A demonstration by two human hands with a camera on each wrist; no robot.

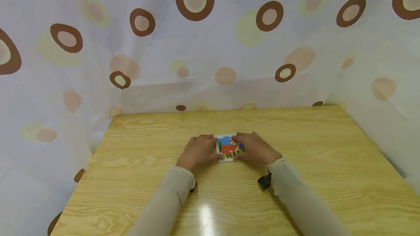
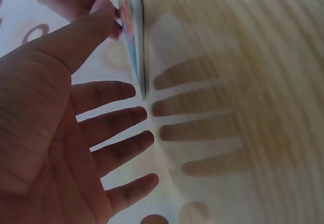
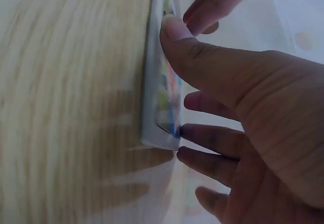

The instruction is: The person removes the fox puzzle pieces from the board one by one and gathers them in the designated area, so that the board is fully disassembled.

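Note:
A small flat picture board (image 1: 228, 148) with a white rim lies on the wooden table, showing an orange fox against blue and green. At its left side is my left hand (image 1: 201, 151), thumb by the near corner and fingertips by the far one. My right hand (image 1: 256, 148) covers part of its right side. In the right wrist view, the right thumb (image 3: 177, 29) reaches over the board's face (image 3: 167, 90) while the other fingers extend to its far edge. The left wrist view has the left fingers (image 2: 114, 115) straight and spread beside the board's edge (image 2: 136, 37).
The wood-grained table (image 1: 137, 196) spreads around both hands. A white curtain (image 1: 203, 54) with brown, peach and yellow circles stands behind it and at both sides. Dark straps (image 1: 264, 181) sit at the wrists, below light sleeves.

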